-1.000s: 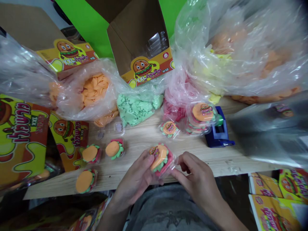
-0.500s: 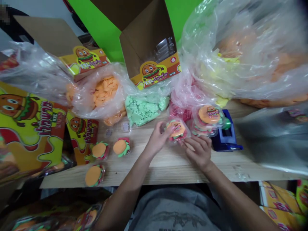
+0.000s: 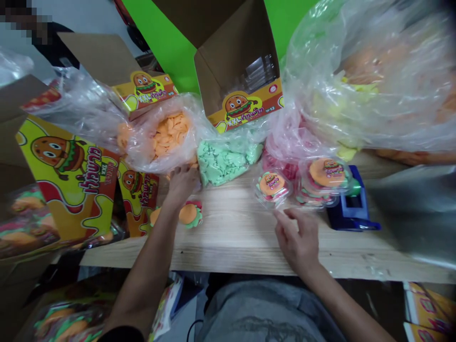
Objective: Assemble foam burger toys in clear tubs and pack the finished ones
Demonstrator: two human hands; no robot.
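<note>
My left hand (image 3: 181,184) reaches across the wooden table (image 3: 249,242) to the foot of the clear bag of orange pieces (image 3: 167,135); its fingers are curled down and I cannot see what they touch. An unwrapped burger toy (image 3: 190,213) lies just right of my forearm. My right hand (image 3: 298,237) rests on the table with its fingers loosely spread, holding nothing. The wrapped burger pack (image 3: 272,186) lies on the table just beyond its fingertips, beside a stack of wrapped packs (image 3: 326,178).
A bag of green pieces (image 3: 224,159), a pink bag (image 3: 285,142) and a big bag of yellow and orange pieces (image 3: 374,80) line the back. An open carton (image 3: 238,71) stands behind. A blue tape dispenser (image 3: 351,204) sits right. Printed boxes (image 3: 67,175) stand left.
Both hands carried the wrapped burger pack forward and set it by the stack. The left hand then moved left to the orange bag; the right hand drew back.
</note>
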